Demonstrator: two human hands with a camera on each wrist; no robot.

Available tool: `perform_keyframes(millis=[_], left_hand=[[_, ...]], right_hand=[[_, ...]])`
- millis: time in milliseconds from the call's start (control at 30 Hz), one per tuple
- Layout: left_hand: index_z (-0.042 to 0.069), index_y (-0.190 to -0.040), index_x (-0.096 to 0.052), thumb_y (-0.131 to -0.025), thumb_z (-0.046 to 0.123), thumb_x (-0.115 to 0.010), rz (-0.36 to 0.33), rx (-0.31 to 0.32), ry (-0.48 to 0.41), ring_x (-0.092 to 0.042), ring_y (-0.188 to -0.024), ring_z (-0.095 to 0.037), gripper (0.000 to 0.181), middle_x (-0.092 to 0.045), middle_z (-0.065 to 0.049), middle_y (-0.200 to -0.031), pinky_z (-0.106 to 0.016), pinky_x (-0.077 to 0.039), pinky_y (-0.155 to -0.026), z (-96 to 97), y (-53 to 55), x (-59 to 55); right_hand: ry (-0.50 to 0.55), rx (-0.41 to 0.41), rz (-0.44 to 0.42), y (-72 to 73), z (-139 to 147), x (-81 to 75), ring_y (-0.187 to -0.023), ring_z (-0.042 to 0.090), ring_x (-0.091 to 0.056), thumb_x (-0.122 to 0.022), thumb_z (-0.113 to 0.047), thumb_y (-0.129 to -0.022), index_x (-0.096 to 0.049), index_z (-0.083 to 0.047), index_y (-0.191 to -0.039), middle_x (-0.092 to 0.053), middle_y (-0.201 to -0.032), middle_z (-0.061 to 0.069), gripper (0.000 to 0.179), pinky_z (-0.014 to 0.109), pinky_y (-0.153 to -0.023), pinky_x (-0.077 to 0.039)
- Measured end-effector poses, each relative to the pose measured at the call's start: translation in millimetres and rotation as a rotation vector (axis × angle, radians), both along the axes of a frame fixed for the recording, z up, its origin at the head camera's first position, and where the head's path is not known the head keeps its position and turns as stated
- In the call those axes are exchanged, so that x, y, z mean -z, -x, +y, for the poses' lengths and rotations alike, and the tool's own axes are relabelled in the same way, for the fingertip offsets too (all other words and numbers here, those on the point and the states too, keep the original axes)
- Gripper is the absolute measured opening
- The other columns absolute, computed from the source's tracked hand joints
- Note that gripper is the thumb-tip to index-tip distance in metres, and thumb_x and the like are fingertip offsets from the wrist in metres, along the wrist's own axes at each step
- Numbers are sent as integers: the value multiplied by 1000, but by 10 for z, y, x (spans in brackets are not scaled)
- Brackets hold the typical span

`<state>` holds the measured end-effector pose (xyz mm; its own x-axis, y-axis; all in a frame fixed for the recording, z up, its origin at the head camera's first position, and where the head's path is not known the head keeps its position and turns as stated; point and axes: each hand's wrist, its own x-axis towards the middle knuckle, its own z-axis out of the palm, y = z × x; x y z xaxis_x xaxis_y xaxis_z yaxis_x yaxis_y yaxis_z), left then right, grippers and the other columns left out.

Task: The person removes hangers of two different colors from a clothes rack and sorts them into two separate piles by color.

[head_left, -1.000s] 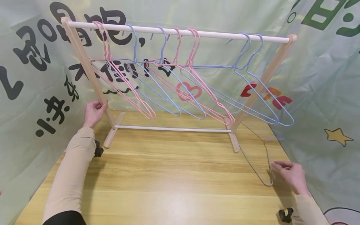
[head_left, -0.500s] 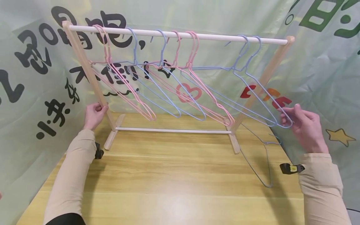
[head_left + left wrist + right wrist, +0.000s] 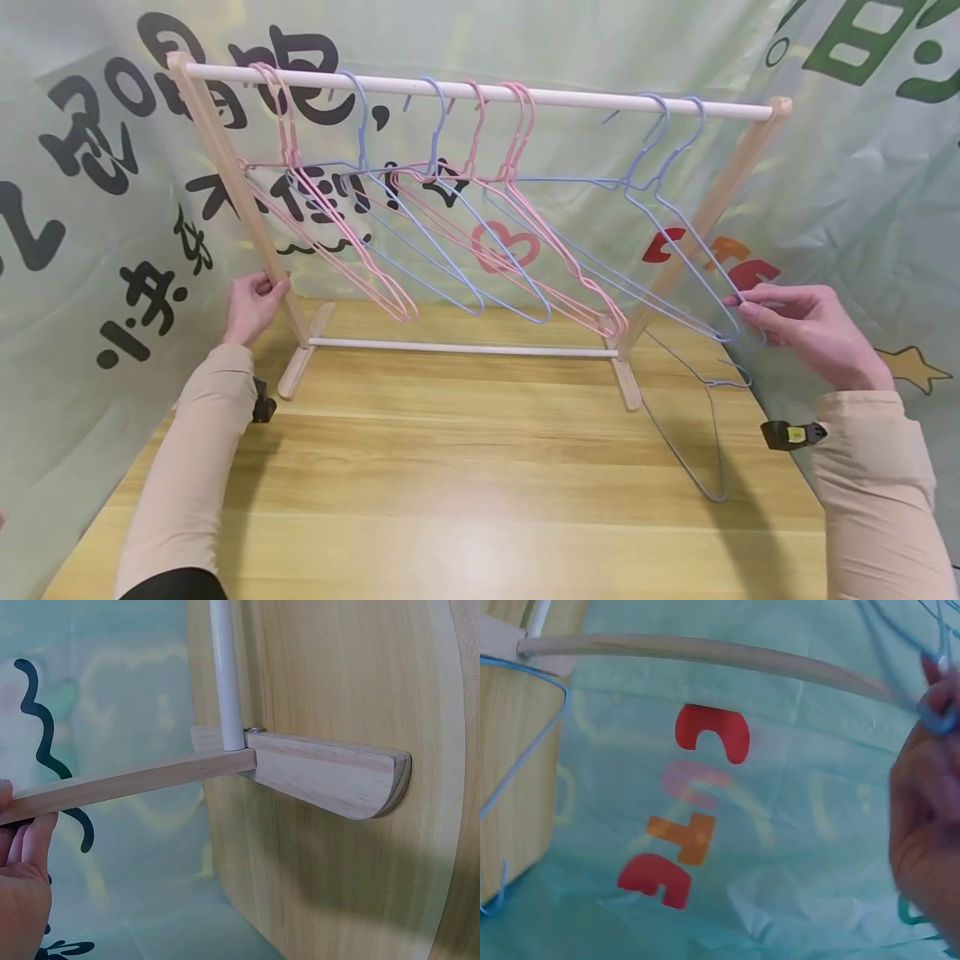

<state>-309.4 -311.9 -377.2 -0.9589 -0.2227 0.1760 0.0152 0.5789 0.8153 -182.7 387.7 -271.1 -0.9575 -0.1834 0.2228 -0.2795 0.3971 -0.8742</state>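
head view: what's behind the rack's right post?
Cloth: red mark left of the post, orange mark right. The covered strip is hidden; right wrist view shows a pink mark between.

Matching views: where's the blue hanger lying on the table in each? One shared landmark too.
Head: blue hanger at lower right, on the table by the rack's right foot.
Left wrist: not in it.
Right wrist: left edge, cut off by the frame.
Landmark: white lower bar; low across the middle in head, top centre in left wrist, top-left corner in right wrist.
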Motion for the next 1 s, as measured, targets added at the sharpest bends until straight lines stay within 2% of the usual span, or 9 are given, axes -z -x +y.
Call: perform_keyframes(millis=[100, 200, 267, 367, 433, 533, 667, 767, 1000], left_hand=[[-5, -134, -61, -103, 26, -55, 4, 1, 4, -58, -91, 4, 44, -65, -26, -131, -32, -55, -101, -1, -2, -1], [-5, -133, -61, -103, 26, -55, 6, 3, 7, -61, -95, 0, 44, -64, -26, -131, -33, -55, -102, 0, -3, -5], [-5, -133, -61, -103, 25, -55, 7, 3, 5, -65, -102, -9, 43, -64, -26, -131, -35, -54, -103, 2, -2, -6], [-5, -133, -60, -103, 24, -55, 8, -1, 5, -66, -114, -26, 43, -64, -26, -132, -38, -54, -105, 6, 2, -4], [-6, -133, -60, -103, 24, -54, 11, -4, 5, -64, -120, -34, 42, -64, -27, -132, -39, -53, -105, 6, 9, 3], [-6, -132, -61, -103, 23, -54, 19, -7, 11, -63, -122, -37, 42, -64, -27, -131, -39, -54, -104, 6, 15, 12], [-7, -132, -61, -103, 23, -54, 20, -5, 12, -66, -117, -30, 42, -64, -27, -130, -41, -54, -104, 2, 20, 23], [-6, -132, -61, -103, 24, -54, 14, -5, 13, -67, -113, -25, 43, -64, -26, -130, -41, -53, -105, 2, 20, 24], [-6, -132, -61, -103, 23, -54, 19, -6, -1, -65, -119, -34, 42, -64, -27, -131, -38, -54, -104, 8, 18, 19]], right_hand=[[-262, 171, 67, 8, -10, -71, -68, -2, -55, -67, -6, -95, -76, -4, -110, -64, -86, -27, 18, 17, -57, -46], [-478, 304, 166, 25, -59, -117, -65, -16, -50, -73, -10, -91, -75, 3, -107, -58, -78, -37, 21, 12, -54, -43], [-604, 358, 219, 38, -92, -139, -64, -22, -45, -74, -10, -89, -73, 7, -107, -66, -76, -26, 25, 13, -51, -39], [-692, 372, 207, 35, -116, -150, -62, -21, -43, -73, -5, -86, -72, 6, -111, -75, -82, 9, 27, 17, -51, -37], [-710, 361, 197, 28, -120, -143, -61, -17, -43, -72, -3, -85, -72, 6, -111, -72, -89, 24, 27, 20, -51, -36], [-703, 355, 207, 19, -109, -115, -58, -11, -45, -73, -4, -86, -73, 3, -109, -72, -77, 11, 25, 21, -51, -36], [-621, 339, 179, -6, -60, -58, -59, -5, -48, -74, -10, -89, -72, 5, -110, -63, -62, -12, 26, 22, -52, -34], [-550, 322, 155, -28, -18, -11, -61, -3, -50, -73, -13, -91, -69, 8, -112, -61, -61, -15, 30, 23, -53, -33], [-467, 344, 215, -24, -36, 35, -58, -5, -51, -75, -7, -88, -71, 9, -106, -60, -61, -23, 24, 21, -50, -33]])
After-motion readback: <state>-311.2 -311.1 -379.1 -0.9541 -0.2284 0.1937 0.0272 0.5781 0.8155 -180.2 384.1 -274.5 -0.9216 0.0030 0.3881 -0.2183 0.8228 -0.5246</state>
